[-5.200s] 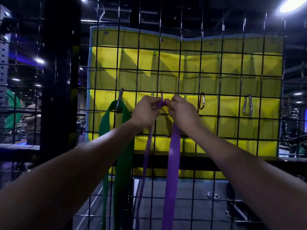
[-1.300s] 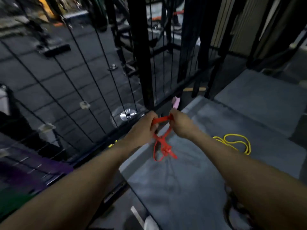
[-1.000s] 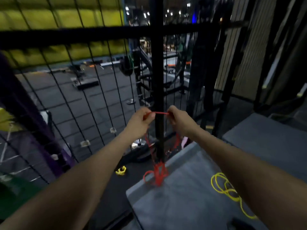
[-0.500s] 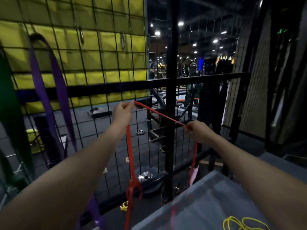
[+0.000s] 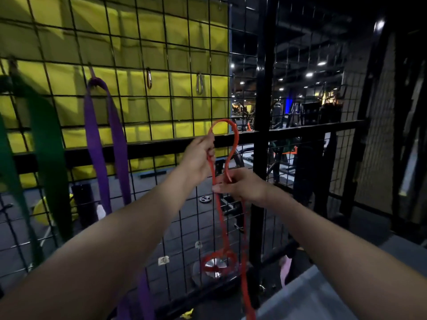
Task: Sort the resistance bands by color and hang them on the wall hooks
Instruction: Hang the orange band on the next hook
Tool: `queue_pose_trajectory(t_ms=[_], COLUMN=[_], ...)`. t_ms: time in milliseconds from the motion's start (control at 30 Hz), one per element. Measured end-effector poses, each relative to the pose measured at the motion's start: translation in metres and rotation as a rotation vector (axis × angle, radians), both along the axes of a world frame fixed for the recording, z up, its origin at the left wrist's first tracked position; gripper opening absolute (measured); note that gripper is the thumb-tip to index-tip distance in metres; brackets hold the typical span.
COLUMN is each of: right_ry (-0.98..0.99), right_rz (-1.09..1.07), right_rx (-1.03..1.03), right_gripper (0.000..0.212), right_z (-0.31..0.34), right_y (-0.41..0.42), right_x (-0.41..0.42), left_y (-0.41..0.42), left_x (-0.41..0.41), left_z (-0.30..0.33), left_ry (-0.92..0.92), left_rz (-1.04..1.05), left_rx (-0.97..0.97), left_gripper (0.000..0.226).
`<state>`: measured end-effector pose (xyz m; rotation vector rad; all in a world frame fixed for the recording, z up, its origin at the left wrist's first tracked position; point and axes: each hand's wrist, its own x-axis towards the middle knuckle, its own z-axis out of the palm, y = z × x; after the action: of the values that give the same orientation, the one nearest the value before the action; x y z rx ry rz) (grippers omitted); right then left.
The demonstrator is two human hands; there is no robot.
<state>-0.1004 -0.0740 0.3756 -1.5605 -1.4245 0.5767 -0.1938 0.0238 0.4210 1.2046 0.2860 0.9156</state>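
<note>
Both hands hold a thin red resistance band (image 5: 221, 218) in front of a black wire grid wall (image 5: 175, 116). My left hand (image 5: 198, 158) pinches one strand high up, and my right hand (image 5: 238, 184) grips the other strand lower down, so a loop arches above them. The rest of the band hangs down, tangled near the floor. A purple band (image 5: 101, 139) hangs from a hook at the left, beside a green band (image 5: 44, 153). Two bare carabiner hooks (image 5: 149, 77) (image 5: 199, 83) hang on the grid above my hands.
A yellow padded mat (image 5: 138, 51) backs the grid. A thick black post (image 5: 263, 116) and a horizontal rail (image 5: 300, 131) stand just right of my hands. A grey platform (image 5: 318, 301) lies at the lower right. Weight plates (image 5: 215, 265) lie on the floor behind the grid.
I lifted the red band from the grey platform and turned back to the grid. My hands were stretching it apart; they have come closer, forming an upright loop.
</note>
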Motion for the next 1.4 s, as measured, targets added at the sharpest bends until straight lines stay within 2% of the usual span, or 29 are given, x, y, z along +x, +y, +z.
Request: queue_pose_trajectory(t_ms=[133,233,333,533,600,633,700,767,867,967,1067,1200,1267,1400], right_ry=[-0.069,0.017,0.008,-0.016,-0.045,-0.078,-0.143,-0.206,-0.303,-0.347,-0.356,-0.409,-0.44,-0.506], right_rz=[-0.117,-0.161,-0.244,-0.328,-0.367,-0.398,-0.463,-0.515,-0.629,-0.703,-0.743,-0.761,-0.754,-0.654], right_rx=[0.055,0.051,0.063,0.114,0.118,0.123,0.123,0.092,0.026,0.015,-0.015,-0.074,-0.103,-0.247], right_gripper=[0.028,0.022,0.016,0.023,0.02,0.021,0.025,0.019,0.016,0.02,0.019,0.025,0.018,0.011], right_z=[0.004,0.012,0.022,0.041,0.046,0.048,0.049,0.045,0.037,0.031,0.028,0.02,0.014,-0.001], right_y=[0.014,0.011,0.009,0.017,0.017,0.014,0.008,0.0,-0.011,-0.018,-0.021,-0.02,-0.019,-0.02], right_x=[-0.008,-0.001,0.01,0.023,0.029,0.032,0.044,0.055,0.071,0.084,0.09,0.092,0.091,0.088], left_y=[0.002,0.007,0.012,0.016,0.013,0.01,0.011,0.015,0.02,0.022,0.02,0.02,0.019,0.024], left_x=[-0.001,-0.009,-0.014,-0.006,0.0,0.002,0.004,0.002,-0.002,-0.006,-0.008,-0.006,-0.006,-0.01], left_z=[0.003,-0.002,-0.02,-0.072,-0.087,-0.092,-0.097,-0.096,-0.093,-0.089,-0.088,-0.09,-0.085,-0.067], left_ry=[0.068,0.192,0.378,0.851,0.948,0.965,0.986,1.021,1.099,1.151,1.198,1.032,0.972,0.877], left_rz=[0.027,0.072,0.069,-0.22,-0.267,-0.272,-0.261,-0.25,-0.155,-0.07,-0.055,-0.099,-0.063,0.011], left_rx=[0.067,0.222,0.393,0.687,0.763,0.79,0.781,0.762,0.822,0.919,0.906,0.533,0.52,0.617], left_gripper=[0.014,0.012,0.008,0.018,0.01,0.003,0.017,0.02,0.003,0.005,0.007,0.01,0.008,0.012])
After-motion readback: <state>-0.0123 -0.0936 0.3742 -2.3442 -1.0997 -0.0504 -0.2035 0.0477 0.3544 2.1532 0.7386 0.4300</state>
